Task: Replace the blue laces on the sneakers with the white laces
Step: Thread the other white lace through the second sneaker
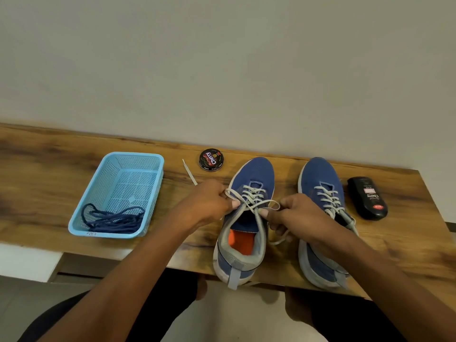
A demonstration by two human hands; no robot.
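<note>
So we're at the tying stage on the left sneaker [243,218], which sits on the counter [49,174] toe pointing away from us, heel at the near edge. The white lace [254,204] is already threaded up through its eyelets and the two free ends cross right over the tongue, between our hands. Our left hand [207,203] is curled around one end just off the shoe's left side, and that tail runs out behind the hand toward the wall. Our right hand [296,213] pinches a loop on the shoe's right side, with the leftover tail dangling down between the two shoes. The crossing point sits dead centre between both hands, neither one really nearer, so whatever comes next looks like a pull outward, left and right, across the shoe's long axis.

The right sneaker [323,218] stands just beside it, parallel, with white lace in it too; its bow is hidden behind our wrist, can't tell if it's tied.

Further out: the blue laces [113,218] are piled in a light blue basket [138,157] well off to the left, a polish tin [211,159] sits by the wall, and a black bottle [367,197] lies beyond the right shoe.
</note>
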